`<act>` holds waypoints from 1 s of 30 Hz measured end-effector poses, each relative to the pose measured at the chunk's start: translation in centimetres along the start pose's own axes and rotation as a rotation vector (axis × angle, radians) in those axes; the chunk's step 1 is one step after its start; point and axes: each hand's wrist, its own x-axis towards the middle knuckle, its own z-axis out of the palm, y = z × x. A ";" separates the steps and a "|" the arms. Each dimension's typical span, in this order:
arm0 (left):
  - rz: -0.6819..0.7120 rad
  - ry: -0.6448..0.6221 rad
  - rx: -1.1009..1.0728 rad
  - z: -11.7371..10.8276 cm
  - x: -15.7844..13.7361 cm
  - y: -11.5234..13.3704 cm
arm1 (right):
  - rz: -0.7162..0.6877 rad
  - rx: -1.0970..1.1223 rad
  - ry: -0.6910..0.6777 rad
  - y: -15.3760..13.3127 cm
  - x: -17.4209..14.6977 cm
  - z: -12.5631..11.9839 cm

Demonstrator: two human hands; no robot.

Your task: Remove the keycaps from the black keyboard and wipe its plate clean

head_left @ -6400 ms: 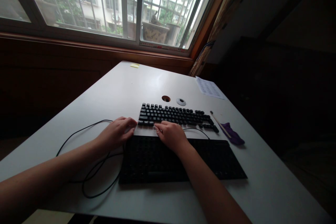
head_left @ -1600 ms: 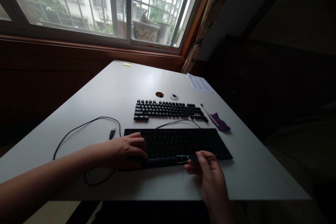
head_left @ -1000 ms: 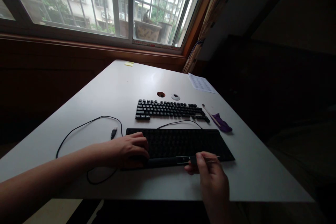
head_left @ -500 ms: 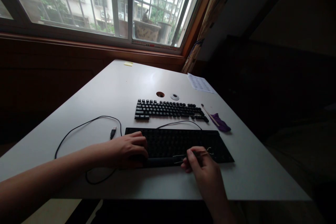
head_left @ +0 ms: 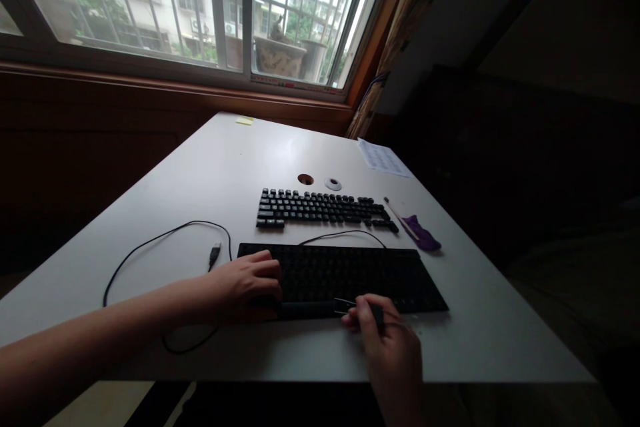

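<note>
Close to the near edge of the white table [head_left: 210,167], the left hand [head_left: 245,283] is lying flat with loosely curled fingers on the left end of the black keyboard base [head_left: 345,277], while the right hand [head_left: 387,347] is pinching a thin wire tool [head_left: 350,305] at the base's front rim. Behind it, a row of black keycaps [head_left: 323,208] is sitting apart, with a cable [head_left: 165,240] looping to the left and a purple cloth [head_left: 423,235] and stick [head_left: 400,218] lying to the right. Wide bare tabletop is stretching toward the window [head_left: 200,7].
</note>
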 end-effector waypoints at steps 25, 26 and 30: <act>0.006 0.023 -0.025 -0.3 0.2 -0.2 | -0.307 -0.169 -0.349 -5.0 3.3 -0.2; 0.002 0.046 -0.039 -0.4 0.2 -0.2 | -0.299 -0.158 -0.462 -5.2 3.1 -0.2; -0.027 0.192 -0.093 -0.5 0.0 -0.2 | -0.254 -0.098 -0.712 -5.8 1.9 0.1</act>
